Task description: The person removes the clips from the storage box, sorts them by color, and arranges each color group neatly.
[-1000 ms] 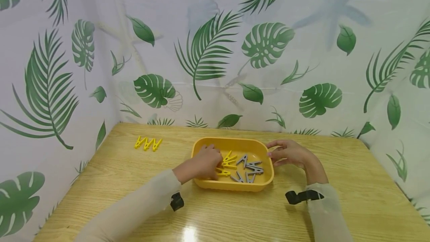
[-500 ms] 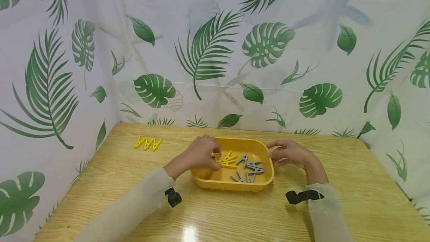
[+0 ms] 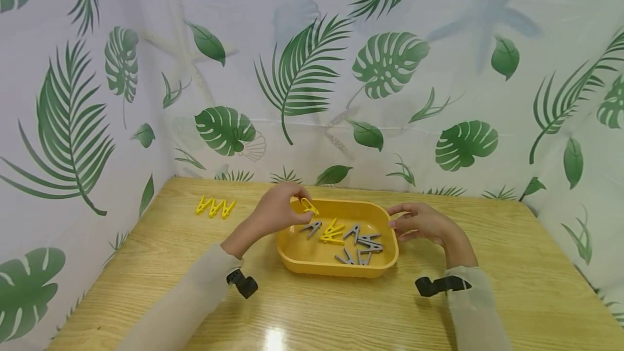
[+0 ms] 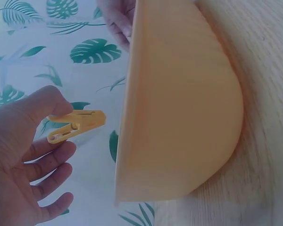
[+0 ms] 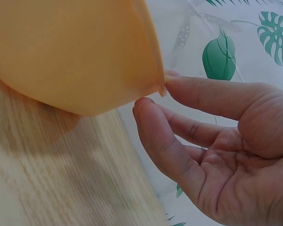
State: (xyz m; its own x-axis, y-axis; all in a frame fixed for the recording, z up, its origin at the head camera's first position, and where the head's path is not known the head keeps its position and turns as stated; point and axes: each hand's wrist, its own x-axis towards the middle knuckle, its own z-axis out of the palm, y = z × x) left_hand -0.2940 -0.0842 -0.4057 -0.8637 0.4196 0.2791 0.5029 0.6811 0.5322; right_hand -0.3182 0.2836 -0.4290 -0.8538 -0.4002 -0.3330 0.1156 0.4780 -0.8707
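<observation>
My left hand point(image 3: 278, 210) pinches a yellow clothespin point(image 4: 78, 126) between thumb and forefinger, held above the left end of the yellow basin point(image 3: 336, 270). In the left wrist view its other fingers are loosely bent below the clothespin. Several grey clothespins point(image 3: 370, 242) and a few yellow clothespins point(image 3: 332, 232) lie inside the basin. At the basin's right end, my right hand point(image 3: 424, 225) holds the rim with its fingertips. The right wrist view shows one fingertip point(image 5: 146, 110) just under the rim and another finger behind it.
A row of 3 yellow clothespins point(image 3: 213, 208) stands on the wooden table point(image 3: 341, 313) at the back left. A leaf-printed cloth point(image 3: 312, 80) backs the table and hangs along its sides.
My left hand has risen out of the basin with a yellow clothespin and moved back and to the left. A grey clothespin it covered now shows. The right hand has stayed at the rim.
</observation>
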